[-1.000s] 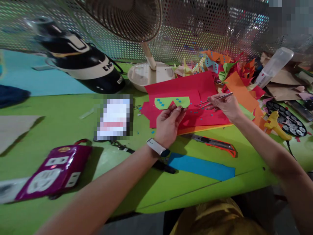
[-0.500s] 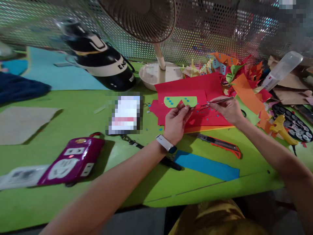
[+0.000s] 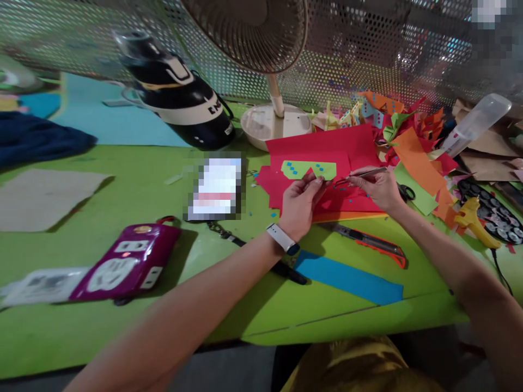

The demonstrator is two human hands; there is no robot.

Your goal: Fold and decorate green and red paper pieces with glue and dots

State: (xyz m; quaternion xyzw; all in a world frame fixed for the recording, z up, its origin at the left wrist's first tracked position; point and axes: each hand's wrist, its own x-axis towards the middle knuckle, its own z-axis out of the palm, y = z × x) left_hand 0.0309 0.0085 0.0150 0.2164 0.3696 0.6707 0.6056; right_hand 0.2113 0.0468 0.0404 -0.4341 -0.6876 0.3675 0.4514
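The left hand [image 3: 301, 204] pinched a green paper cutout [image 3: 309, 165] between thumb and fingers at its lower edge, over the red sheet [image 3: 327, 144]. The right hand [image 3: 378, 188], also above the red sheet, toward its right side, gripped metal tweezers [image 3: 371, 172], their tips close to the sheet's surface; whether anything sat between those tips could not be told. Small blue pieces [image 3: 350, 201] lay scattered on the red sheet, and others showed on both halves of the cutout, either side of its notch.

The cutout was probably very light and a little springy, stiff enough to keep flat from one pinch but easily creased, most of all at the narrow part above the notch. A bare stretch of edge seemed the best place to hold it, clear of the blue pieces. Those pieces were likely almost weightless, prone to shift with a breath or to cling to skin, so fine tips would suit them better than fingertips. The tweezers looked slim, rigid and perhaps slick, best held midway along the arms with a gentle squeeze.

On the green counter [image 3: 139, 179], a utility knife [image 3: 368, 242] lay just in front of the red sheet.
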